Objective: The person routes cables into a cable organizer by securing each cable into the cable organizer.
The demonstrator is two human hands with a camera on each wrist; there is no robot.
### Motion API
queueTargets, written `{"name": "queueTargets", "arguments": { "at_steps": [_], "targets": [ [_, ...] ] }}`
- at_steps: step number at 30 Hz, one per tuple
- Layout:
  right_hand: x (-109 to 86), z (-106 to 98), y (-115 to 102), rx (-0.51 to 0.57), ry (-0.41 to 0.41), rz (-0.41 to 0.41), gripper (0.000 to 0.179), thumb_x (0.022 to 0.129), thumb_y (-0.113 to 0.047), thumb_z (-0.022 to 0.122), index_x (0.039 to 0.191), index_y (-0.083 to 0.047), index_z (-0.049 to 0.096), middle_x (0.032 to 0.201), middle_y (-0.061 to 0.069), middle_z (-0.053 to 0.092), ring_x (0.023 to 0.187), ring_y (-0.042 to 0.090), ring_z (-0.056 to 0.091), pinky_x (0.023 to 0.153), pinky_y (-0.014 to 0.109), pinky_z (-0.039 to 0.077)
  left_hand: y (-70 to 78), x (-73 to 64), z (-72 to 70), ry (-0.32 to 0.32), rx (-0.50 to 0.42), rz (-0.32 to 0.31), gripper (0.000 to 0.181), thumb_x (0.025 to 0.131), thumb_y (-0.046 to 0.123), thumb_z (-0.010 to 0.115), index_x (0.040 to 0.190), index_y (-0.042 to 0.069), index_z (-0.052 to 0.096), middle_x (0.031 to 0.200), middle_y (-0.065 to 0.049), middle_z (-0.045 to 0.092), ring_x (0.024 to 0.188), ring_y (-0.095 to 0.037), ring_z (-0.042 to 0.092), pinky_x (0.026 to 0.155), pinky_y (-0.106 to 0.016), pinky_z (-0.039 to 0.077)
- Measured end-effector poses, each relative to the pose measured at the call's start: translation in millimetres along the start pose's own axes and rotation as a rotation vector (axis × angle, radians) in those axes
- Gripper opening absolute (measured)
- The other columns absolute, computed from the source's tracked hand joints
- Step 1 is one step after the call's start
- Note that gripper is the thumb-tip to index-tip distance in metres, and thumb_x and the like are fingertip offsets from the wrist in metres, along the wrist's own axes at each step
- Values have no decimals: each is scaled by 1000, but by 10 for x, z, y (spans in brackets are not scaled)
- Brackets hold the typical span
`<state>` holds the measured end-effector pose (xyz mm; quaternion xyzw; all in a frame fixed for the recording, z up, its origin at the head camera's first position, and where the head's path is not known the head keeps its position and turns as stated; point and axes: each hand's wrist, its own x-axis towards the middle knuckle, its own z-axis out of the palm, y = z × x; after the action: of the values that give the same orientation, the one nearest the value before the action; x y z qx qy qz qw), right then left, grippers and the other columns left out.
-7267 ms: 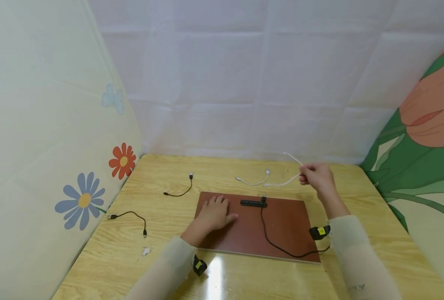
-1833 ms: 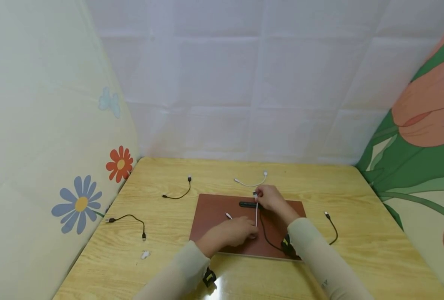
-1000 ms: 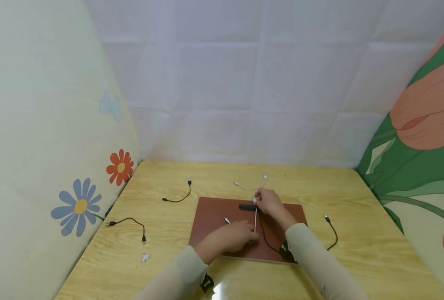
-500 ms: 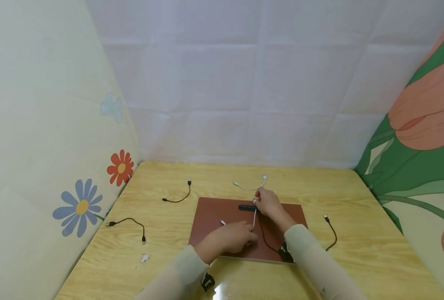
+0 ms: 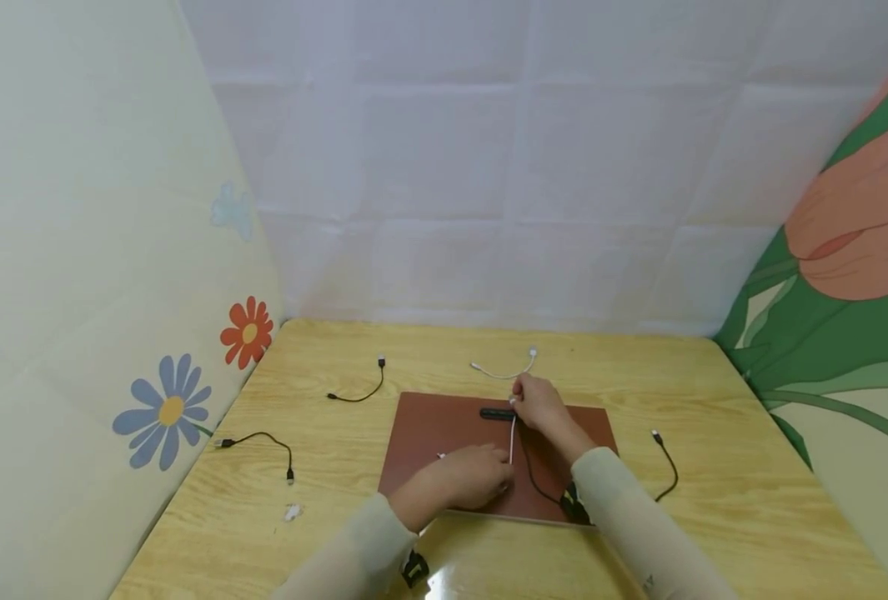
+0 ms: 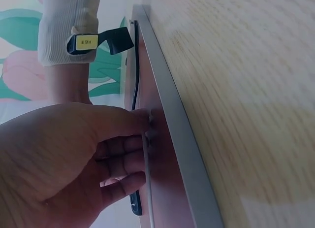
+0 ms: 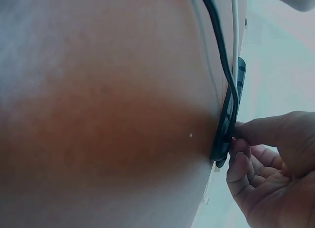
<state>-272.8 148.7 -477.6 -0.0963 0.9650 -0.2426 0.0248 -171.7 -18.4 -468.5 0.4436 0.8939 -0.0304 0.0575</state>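
Observation:
A white USB cable (image 5: 513, 437) stretches between both hands over a reddish-brown board (image 5: 413, 425). My right hand (image 5: 539, 404) pinches its plug end, fingertips right at the end of a black USB hub (image 5: 494, 413). In the right wrist view, the thumb and fingers (image 7: 280, 169) meet at the hub's side, and the plug itself is hidden. Lower on the board, my left hand (image 5: 469, 477) pinches the cable between thumb and fingers, as the left wrist view shows with the white cord (image 6: 148, 188). The cable's other tip (image 5: 441, 456) peeks out beyond the left hand.
A black cable (image 5: 537, 483) runs from the hub across the board; a black cable end (image 5: 667, 467) lies at right. Two short black cables (image 5: 357, 397), (image 5: 263, 435) lie at left, a white cable (image 5: 504, 375) behind the board. A small white scrap (image 5: 292, 512) lies front left.
The right hand has brought the white cable from the back right to the hub. The left hand, earlier flat on the board, now pinches the cord. Lately the cable's free tip has drawn toward it.

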Motion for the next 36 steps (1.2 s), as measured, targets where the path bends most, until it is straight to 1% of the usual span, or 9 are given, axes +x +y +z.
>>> {"name": "queueTargets", "arguments": {
  "at_steps": [3,8,13,18,23,25,30,33,36],
  "targets": [
    [0,-13,-8,-3,-6,6,13,93,-10,70,97,-4,60,80,6,58,70,22,54,62,35,46,36,7,-2,-17,40,-25,17,104,26,55,102,19,70,97,6,61,90,-9,59,80,-28,51],
    [14,-30,-17,-3,-22,10,12,95,-11,69,99,-4,60,81,6,59,71,22,55,62,34,46,85,14,-3,-52,63,-51,22,105,32,53,99,20,70,98,7,63,94,-10,61,86,-33,51],
    [30,-44,-20,0,-32,9,11,95,-11,69,100,-5,61,82,7,59,73,22,55,64,35,47,124,9,-6,-59,57,-26,22,103,37,56,97,24,71,100,9,66,99,-10,62,93,-36,49],
    [42,-39,-14,-3,-41,11,12,95,-12,70,99,-6,61,83,5,60,73,22,55,65,35,47,169,7,11,-60,12,2,20,102,37,58,99,27,74,100,11,67,100,-9,62,98,-39,47],
    [40,-40,-12,0,-39,15,12,94,-12,71,98,-6,61,82,5,60,73,22,55,65,35,47,206,5,48,-55,-34,23,15,97,36,62,93,30,75,97,13,68,98,-7,63,102,-44,45],
    [43,-44,-9,0,-40,20,12,94,-12,70,98,-6,61,83,5,60,73,22,55,64,35,47,223,0,59,-52,-35,29,16,96,36,63,87,30,73,93,14,67,95,-6,63,101,-43,45],
    [52,-50,-20,4,-50,32,11,95,-12,69,98,-6,61,84,5,60,74,22,56,65,35,47,283,-14,29,-60,-34,33,30,97,35,61,68,27,60,79,15,64,83,-4,61,98,-39,44],
    [53,-44,-24,-7,-52,24,10,94,-12,70,96,-6,62,83,5,61,74,22,56,65,35,47,321,-21,8,-68,-36,34,33,97,35,61,65,26,56,75,16,62,79,-3,59,97,-37,43],
    [50,-34,-24,-18,-46,11,10,94,-12,71,94,-7,62,82,5,61,74,22,56,66,36,48,338,-32,-9,-78,-58,32,32,99,36,60,68,27,61,75,16,63,78,-2,60,99,-36,42]
  ]
}}
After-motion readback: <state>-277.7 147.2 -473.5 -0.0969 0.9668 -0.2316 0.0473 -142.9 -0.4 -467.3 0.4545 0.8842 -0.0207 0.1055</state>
